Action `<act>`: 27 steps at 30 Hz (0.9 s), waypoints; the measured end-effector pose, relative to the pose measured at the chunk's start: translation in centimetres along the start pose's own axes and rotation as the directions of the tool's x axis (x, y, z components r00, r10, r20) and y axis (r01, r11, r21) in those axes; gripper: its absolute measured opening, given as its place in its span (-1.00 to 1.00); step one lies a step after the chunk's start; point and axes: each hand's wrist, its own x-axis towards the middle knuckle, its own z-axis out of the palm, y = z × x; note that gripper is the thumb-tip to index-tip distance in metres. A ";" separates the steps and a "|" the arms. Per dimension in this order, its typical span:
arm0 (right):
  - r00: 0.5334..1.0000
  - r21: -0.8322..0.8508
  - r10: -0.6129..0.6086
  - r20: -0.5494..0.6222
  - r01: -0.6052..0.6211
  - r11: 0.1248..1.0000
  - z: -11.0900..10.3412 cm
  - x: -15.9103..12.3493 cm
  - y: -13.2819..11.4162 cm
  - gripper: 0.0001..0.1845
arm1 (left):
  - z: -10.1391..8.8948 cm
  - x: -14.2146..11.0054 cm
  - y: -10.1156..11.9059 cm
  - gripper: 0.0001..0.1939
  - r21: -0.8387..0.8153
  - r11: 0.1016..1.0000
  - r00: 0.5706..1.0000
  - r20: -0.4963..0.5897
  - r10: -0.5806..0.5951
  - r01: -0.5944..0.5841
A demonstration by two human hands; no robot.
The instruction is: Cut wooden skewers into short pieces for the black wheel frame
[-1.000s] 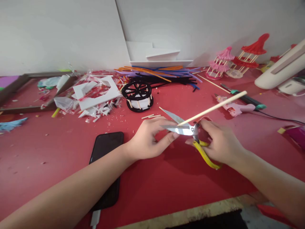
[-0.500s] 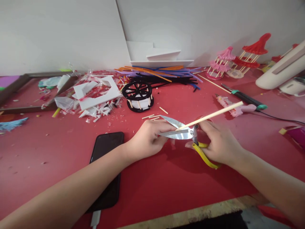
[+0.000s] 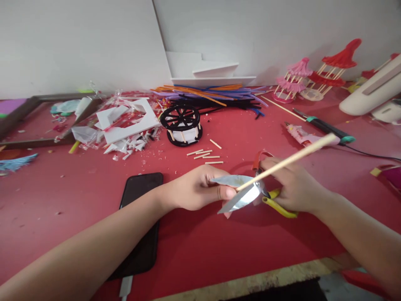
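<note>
Our left hand (image 3: 203, 190) pinches the lower end of a pale wooden stick (image 3: 288, 163) between thumb and fingers. Our right hand (image 3: 296, 190) is curled around the handles of the scissors (image 3: 246, 198), one yellow and one red. Their blades stand apart, tips toward our left hand, with the stick lying between them near the thumb. From there the stick slants up to the right, passing over our right hand in the view.

Just beyond our left hand, several short stick pieces (image 3: 214, 162) lie scattered on the red table (image 3: 194, 251). Behind them stands a round black model (image 3: 181, 118), its spoked top raised on short wooden posts above a base with a white middle. Our left forearm crosses above a black smartphone (image 3: 140, 190). Beyond our right hand we see a pink glue gun (image 3: 300, 134), and just beside it a black-and-green pen-shaped tool (image 3: 328, 128). Pipe cleaners (image 3: 206, 96) are heaped near the wall.
</note>
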 end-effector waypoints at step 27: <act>0.932 -0.492 0.348 -0.105 -0.352 0.796 -0.1 -0.4 1.3 -0.74 | 0.3 0.4 -2.3 -0.72 0.870 0.287 0.850 -0.469 0.239 0.400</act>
